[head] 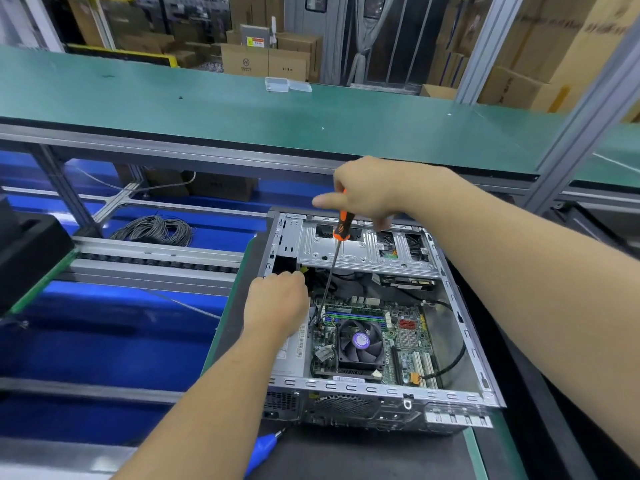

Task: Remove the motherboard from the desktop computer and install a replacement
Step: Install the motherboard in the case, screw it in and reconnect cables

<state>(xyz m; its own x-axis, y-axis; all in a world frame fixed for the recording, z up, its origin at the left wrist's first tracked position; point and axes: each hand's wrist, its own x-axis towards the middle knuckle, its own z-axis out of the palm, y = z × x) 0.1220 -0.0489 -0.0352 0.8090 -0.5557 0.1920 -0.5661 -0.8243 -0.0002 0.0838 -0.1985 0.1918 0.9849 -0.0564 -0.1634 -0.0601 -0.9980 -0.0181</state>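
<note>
Head view, looking down at a workbench: an open desktop computer case (377,320) lies on its side on a dark mat (346,455), side panel off, w/ the green motherboard (377,341) still seated inside, lower-middle of the case. A black CPU fan (360,341) w/ a purple centre sticker sits on the board; RAM slots run just above it, white expansion slots to its right. The right hand (367,192) is raised above the case's silver drive cage (363,251), fingers wrapped round the orange-and-black handle of a screwdriver (337,251), thumb sticking out to the left. The long shaft slants down and left, tip reaching the board's upper left corner near the RAM slots; exact contact point too small to tell. The left hand (277,303) is curled at the case's left side beside the shaft, knuckles up, fingers bent into the gap by the power supply (294,344); can't tell whether it grips anything. A black cable (453,362) loops along the right inside of the case to an orange connector. A blue-handled tool (261,448) lies on the mat in front of the case, near the left forearm. Left of the bench, a coil of grey wire (156,230) rests on a blue surface. Beyond, a green conveyor belt (207,98) carries a small clear plastic box (287,85), w/ cardboard boxes (266,60) stacked behind.
</note>
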